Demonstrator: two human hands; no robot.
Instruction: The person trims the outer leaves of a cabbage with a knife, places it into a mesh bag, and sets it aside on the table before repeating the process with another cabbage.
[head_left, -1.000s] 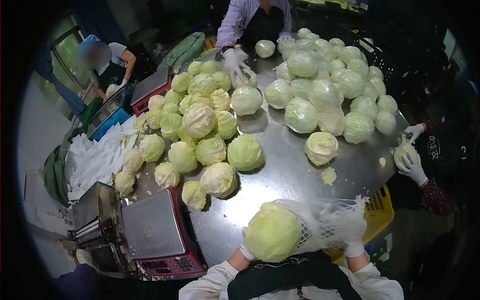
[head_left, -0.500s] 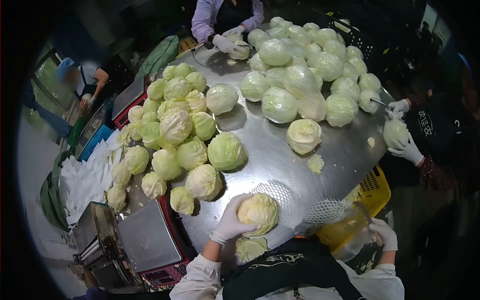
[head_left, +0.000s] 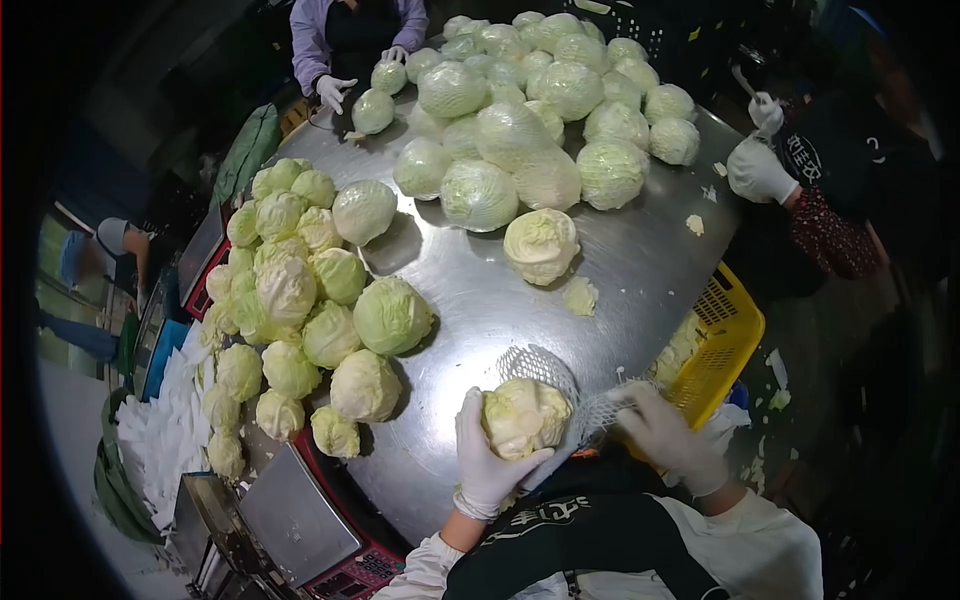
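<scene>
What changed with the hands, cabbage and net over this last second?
A second ago both hands held a netted cabbage up near the chest. Now the left hand holds a cabbage on the table, outside the net. The right hand, off to the side half a second ago, has come back and grips the net beside it. The cabbage piles, scale and yellow crate stayed.

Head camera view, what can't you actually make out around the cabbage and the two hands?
- Underside of the cabbage: hidden by the left hand cupping it.
- Right hand fingertips: buried in the foam net, so the grip is unclear.
- Scale display: cut off by the bottom edge, too small to read.
- Yellow crate contents: mostly hidden behind the table rim.
</scene>
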